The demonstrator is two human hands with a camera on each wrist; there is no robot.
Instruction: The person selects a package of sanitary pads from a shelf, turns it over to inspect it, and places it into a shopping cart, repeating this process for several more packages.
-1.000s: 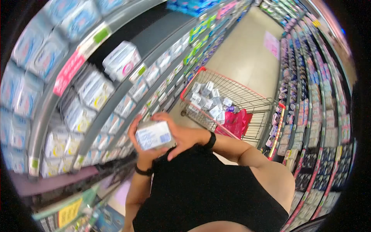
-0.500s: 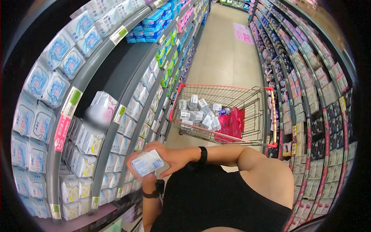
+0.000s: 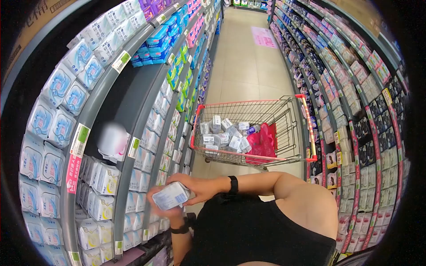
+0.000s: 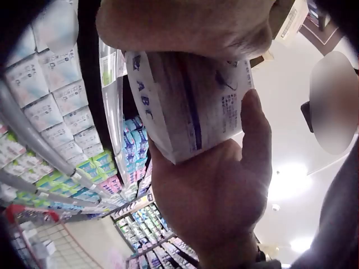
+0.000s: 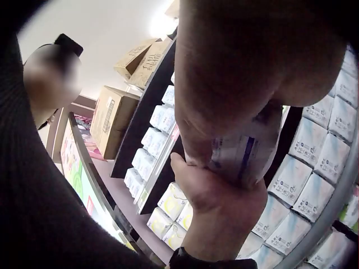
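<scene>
Both my hands hold one white pack of sanitary pads (image 3: pixel 171 195) in front of my body. Small print and a barcode show on its upturned end in the head view. My left hand (image 3: pixel 162 209) grips it from the left and below, slightly blurred. Over its far and right sides, my right hand (image 3: pixel 199 188) is wrapped, with the thumb beneath. In the left wrist view the pack (image 4: pixel 193 106) carries the letters ABC and a dark blue stripe. The left hand's fingers are partly hidden behind the pack.
Beyond my hands, a red-rimmed shopping cart (image 3: pixel 284 131) holds several white packs (image 3: pixel 233 131) and a red bag (image 3: pixel 264 144). Left, a grey shelf (image 3: pixel 133 95) carries similar packs, one blurred pack (image 3: pixel 113 142) standing alone. Packed shelves (image 3: pixel 350 133) line the right. Tiled floor (image 3: pixel 242 57) runs between.
The head view has swung, showing more of the left shelf. My hands keep hold of the pack, which now sits lower in view and tilts differently.
</scene>
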